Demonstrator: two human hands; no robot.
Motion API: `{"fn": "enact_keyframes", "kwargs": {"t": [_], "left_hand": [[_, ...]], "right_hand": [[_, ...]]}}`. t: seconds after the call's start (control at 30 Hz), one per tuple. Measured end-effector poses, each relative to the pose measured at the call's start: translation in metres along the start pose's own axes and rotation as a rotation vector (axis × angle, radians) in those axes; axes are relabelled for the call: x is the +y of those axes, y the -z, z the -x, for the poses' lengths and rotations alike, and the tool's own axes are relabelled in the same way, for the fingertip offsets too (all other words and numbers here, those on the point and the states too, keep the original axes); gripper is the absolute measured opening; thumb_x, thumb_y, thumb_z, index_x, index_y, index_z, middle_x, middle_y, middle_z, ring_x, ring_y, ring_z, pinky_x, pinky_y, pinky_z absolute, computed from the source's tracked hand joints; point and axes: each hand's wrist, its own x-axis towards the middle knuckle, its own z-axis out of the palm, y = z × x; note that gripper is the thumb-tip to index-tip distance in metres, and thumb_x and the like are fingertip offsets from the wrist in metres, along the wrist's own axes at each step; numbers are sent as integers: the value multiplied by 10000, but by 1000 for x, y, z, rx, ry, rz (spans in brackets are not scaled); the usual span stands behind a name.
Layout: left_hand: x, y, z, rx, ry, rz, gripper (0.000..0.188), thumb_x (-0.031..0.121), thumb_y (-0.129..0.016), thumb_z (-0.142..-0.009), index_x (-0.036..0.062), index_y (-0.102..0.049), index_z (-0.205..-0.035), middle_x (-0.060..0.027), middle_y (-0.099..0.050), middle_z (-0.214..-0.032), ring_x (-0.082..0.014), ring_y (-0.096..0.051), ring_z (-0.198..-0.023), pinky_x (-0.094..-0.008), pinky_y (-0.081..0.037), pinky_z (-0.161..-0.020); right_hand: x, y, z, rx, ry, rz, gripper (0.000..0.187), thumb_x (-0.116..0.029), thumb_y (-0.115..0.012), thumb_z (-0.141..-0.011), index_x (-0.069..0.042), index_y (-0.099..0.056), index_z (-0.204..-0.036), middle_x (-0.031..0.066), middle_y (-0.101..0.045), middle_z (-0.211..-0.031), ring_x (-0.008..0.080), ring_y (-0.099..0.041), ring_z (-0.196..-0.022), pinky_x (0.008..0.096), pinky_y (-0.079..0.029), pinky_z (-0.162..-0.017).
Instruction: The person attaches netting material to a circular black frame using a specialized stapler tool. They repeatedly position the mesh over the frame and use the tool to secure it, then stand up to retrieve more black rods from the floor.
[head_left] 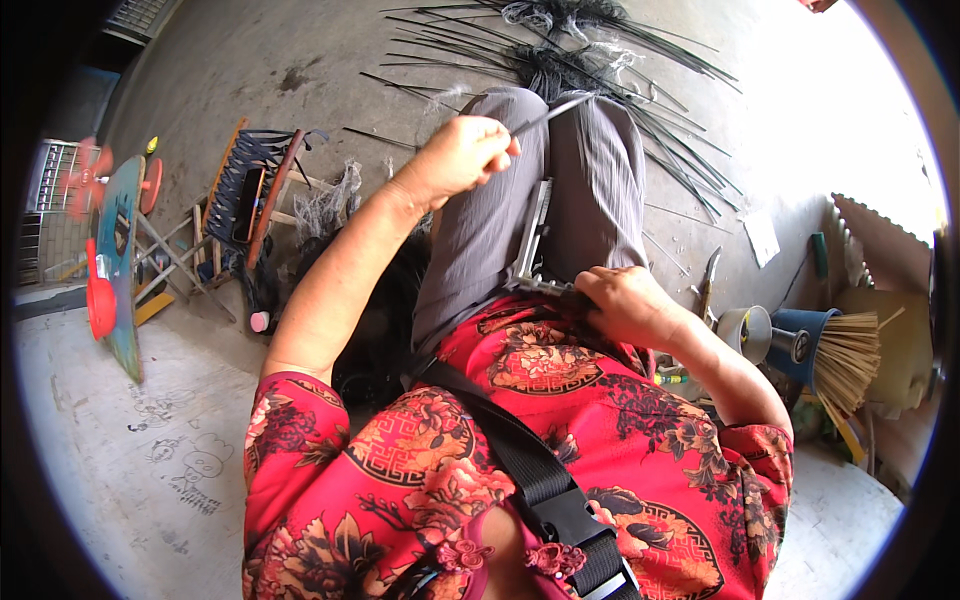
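My left hand (468, 155) is raised above my left thigh, fingers closed round a thin rod (560, 110). The rod slants out over my knees, dark near the fingers and pale toward its tip. Low on my lap, my right hand (625, 303) has its fingers curled at the end of a slim metal frame (540, 283). A long narrow metal arm of the frame runs up between my thighs. What lies under the right fingers is partly hidden.
Bundles of long black rods with dark netting (560, 70) lie beyond my knees. To the left stand a folding chair (270, 190) holding a phone (250, 205) and a fan (120, 240). A blue bucket (800, 335) and a bundle of thin sticks (850, 355) are at right.
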Motion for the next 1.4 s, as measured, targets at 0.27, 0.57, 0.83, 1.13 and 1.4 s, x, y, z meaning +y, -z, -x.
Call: {"fn": "enact_keyframes", "kwargs": {"t": [0.27,0.57,0.83,1.13,1.4], "left_hand": [[-21,-2,-1,-194,179,240,218,209,-592,-1159,16,-691,-1134,78,-538,-790,7,-349,-583,-184,-247,-483],[-46,-26,-9,-278,265,435,221,243,-595,-1182,44,-688,-1205,41,-623,-833,7,-406,-561,-168,-276,-469],[-87,-41,-23,-411,344,615,247,235,-600,-1188,19,-700,-1256,2,-683,-839,-3,-429,-531,-172,-304,-463],[-9,-18,-5,-316,141,526,228,223,-611,-1169,23,-718,-1170,20,-618,-826,-11,-380,-542,-195,-255,-469],[80,3,39,-164,-116,353,276,268,-574,-1197,35,-708,-1133,50,-531,-799,-10,-364,-598,-194,-250,-508]], "right_hand": [[0,43,-3,818,179,-795,287,-101,-875,-969,-8,-733,-1201,50,-787,-965,188,-746,-837,336,-593,-780],[81,-39,-37,966,-255,-1032,225,-251,-815,-1079,-35,-774,-1123,-27,-720,-837,66,-602,-704,263,-493,-645],[99,-78,36,662,-359,-773,233,-263,-808,-1082,-34,-784,-1118,-25,-676,-809,84,-581,-743,297,-485,-681],[24,1,7,589,-166,-1023,527,-358,-597,-1190,13,-615,-1564,89,-813,-1132,118,-668,-799,279,-556,-733],[-26,72,-38,540,-471,-385,431,-299,-688,-1088,-43,-714,-1434,277,-761,-889,462,-784,-874,500,-611,-806]]}}
